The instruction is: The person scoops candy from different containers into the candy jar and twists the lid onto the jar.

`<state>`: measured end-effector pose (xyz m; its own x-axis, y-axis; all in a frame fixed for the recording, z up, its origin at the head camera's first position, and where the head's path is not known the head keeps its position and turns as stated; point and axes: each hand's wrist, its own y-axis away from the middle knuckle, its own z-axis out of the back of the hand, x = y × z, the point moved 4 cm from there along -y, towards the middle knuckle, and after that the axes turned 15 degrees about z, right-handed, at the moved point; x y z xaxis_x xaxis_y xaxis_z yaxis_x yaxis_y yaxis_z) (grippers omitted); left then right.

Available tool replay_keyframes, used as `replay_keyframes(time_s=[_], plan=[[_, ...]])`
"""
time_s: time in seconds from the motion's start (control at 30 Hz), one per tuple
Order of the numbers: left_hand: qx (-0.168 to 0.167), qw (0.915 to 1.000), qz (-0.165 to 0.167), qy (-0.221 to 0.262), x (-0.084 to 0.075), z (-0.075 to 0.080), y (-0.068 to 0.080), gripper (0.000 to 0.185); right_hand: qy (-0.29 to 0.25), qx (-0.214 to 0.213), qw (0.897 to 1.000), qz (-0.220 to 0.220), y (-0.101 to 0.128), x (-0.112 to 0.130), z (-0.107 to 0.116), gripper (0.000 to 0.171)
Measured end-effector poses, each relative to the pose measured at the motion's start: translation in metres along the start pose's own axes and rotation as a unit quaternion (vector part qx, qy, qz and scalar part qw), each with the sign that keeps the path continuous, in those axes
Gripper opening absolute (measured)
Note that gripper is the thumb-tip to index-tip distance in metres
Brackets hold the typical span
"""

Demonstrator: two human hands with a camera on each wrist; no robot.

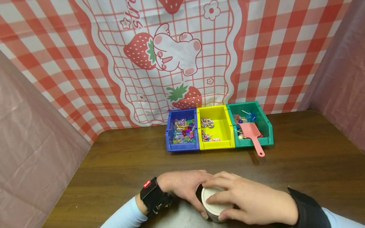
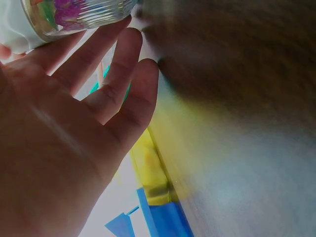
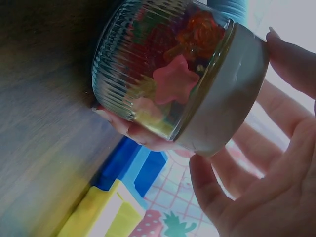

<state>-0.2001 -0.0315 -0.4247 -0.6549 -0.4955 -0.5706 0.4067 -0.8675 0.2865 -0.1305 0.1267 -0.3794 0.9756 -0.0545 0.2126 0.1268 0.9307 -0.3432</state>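
Note:
A ribbed clear glass jar (image 3: pixel 148 64) stands upright on the table at the near edge of the head view. Colourful pieces fill it, among them a pink star (image 3: pixel 176 80) and an orange rose shape. Its cream-white lid (image 1: pixel 210 199) sits on top. My left hand (image 1: pixel 183 186) holds the jar's side, thumb at the near side and fingers behind. From the right, my right hand (image 1: pixel 253 199) grips the lid, fingers over its top and thumb at its rim. Part of the jar is hidden under the hands.
Behind the hands, three joined bins stand by the checked cloth: blue (image 1: pixel 182 147) with mixed colourful pieces, yellow (image 1: pixel 222 128) with small swirl lollipops, green (image 1: pixel 266 126) with more pieces. A pink scoop (image 1: pixel 252 131) rests in the green bin, handle over its front. Beneath is a brown table (image 1: pixel 119 164).

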Motion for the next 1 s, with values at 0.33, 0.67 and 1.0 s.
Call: replay_keyframes(time_s=[0.33, 0.67, 1.0], plan=[[-0.002, 0.9998, 0.015, 0.01, 0.0, 0.0, 0.001, 0.07, 0.072, -0.031, 0.996, -0.048, -0.003, 0.004, -0.004, 0.033], [0.0, 0.9999, 0.013, 0.007, 0.0, 0.0, 0.0, 0.06, -0.04, -0.061, 0.997, 0.037, -0.001, 0.0, 0.006, 0.03], [0.008, 0.9999, 0.007, 0.002, 0.001, -0.001, 0.0, 0.064, -0.074, 0.019, 0.997, 0.018, 0.004, -0.005, 0.003, 0.035]])
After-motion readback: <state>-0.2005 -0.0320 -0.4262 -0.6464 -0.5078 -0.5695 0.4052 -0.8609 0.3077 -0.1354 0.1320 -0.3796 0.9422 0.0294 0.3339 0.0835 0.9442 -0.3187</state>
